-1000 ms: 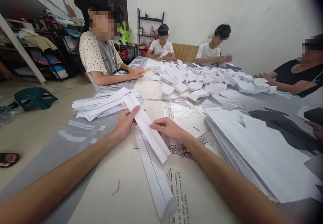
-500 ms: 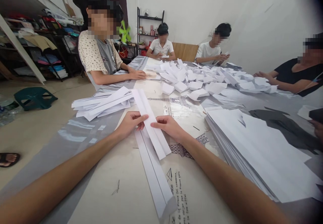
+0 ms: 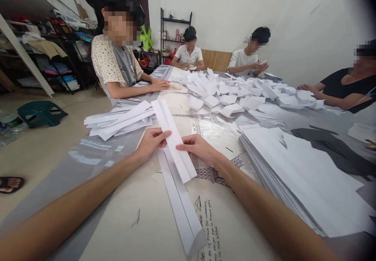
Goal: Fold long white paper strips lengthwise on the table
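Note:
A long folded strip of white paper point(image 3: 173, 141) is held at a slant above the table between my two hands. My left hand point(image 3: 152, 141) pinches its left edge, thumb on top and fingers underneath. On the opposite edge my right hand point(image 3: 195, 147) grips it the same way, a little nearer to me. Beneath it, another folded paper strip point(image 3: 180, 200) lies on the table, with its near end curling up; the held strip hides part of its far end.
A pile of folded strips point(image 3: 117, 120) lies to the left. Many folded paper pieces point(image 3: 229, 92) are heaped farther back. A thick stack of white sheets point(image 3: 299, 174) stands on the right. Several people sit around the table point(image 3: 123, 218). A green stool point(image 3: 42, 112) is on the floor.
The held strip has shifted slightly up and to the left with my hands, both still gripping it. The strip beneath it has stayed in place.

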{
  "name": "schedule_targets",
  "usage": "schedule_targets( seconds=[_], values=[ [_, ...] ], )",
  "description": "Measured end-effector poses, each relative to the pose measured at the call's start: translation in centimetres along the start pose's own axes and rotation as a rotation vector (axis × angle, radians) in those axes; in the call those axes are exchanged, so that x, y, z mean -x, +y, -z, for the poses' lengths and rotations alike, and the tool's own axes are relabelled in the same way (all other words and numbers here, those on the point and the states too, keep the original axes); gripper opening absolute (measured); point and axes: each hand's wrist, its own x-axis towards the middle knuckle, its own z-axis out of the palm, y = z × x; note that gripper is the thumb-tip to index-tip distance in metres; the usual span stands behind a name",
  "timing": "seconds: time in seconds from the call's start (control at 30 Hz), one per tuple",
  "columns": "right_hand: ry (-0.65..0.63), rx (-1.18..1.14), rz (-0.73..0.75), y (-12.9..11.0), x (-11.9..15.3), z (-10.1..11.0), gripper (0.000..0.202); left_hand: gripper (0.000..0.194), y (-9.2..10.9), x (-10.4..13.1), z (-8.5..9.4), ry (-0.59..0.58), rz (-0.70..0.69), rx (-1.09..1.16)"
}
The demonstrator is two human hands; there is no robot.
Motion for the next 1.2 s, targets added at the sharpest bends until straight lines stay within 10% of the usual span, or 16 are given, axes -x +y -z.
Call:
schedule_targets(
  seconds=[1.2],
  values=[
    [-0.373, 0.203, 0.001, -0.4, 0.6, 1.7, 0.026, 0.038, -1.2, -2.7, 2.7, 0.464, 0.019, 0.56]
  ],
)
